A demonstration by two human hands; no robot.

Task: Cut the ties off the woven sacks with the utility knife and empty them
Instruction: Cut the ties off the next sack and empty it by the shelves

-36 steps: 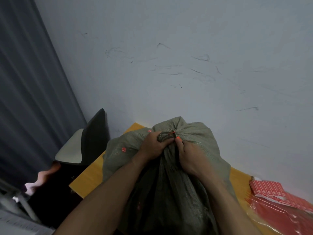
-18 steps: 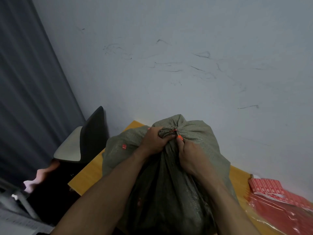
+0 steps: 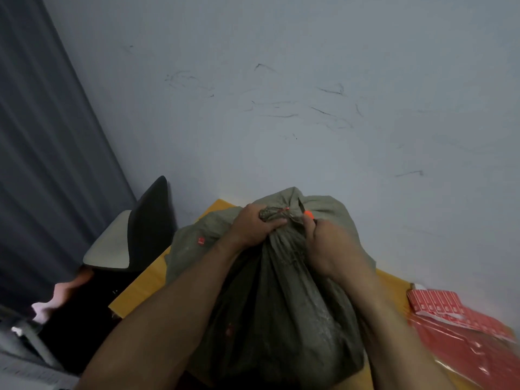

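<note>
A full grey-green woven sack [image 3: 281,305] stands upright on a yellow table [image 3: 149,280]. Its mouth is bunched into a neck bound by a thin tie [image 3: 281,211] with a red bit on it. My left hand [image 3: 253,225] is clenched around that neck, just left of the tie. My right hand [image 3: 329,243] grips an orange utility knife [image 3: 305,211]; its dark blade points up and away, its tip just right of the tie and clear of the bunched cloth.
A scuffed pale wall rises right behind the sack. A black chair with a pale seat [image 3: 132,237] stands left of the table, by a dark curtain [image 3: 42,164]. Red packets in clear plastic [image 3: 461,327] lie on the table at the right.
My right hand has drawn back to the right and the knife blade has come up out of the tie area, now showing above the neck. My left hand keeps its hold.
</note>
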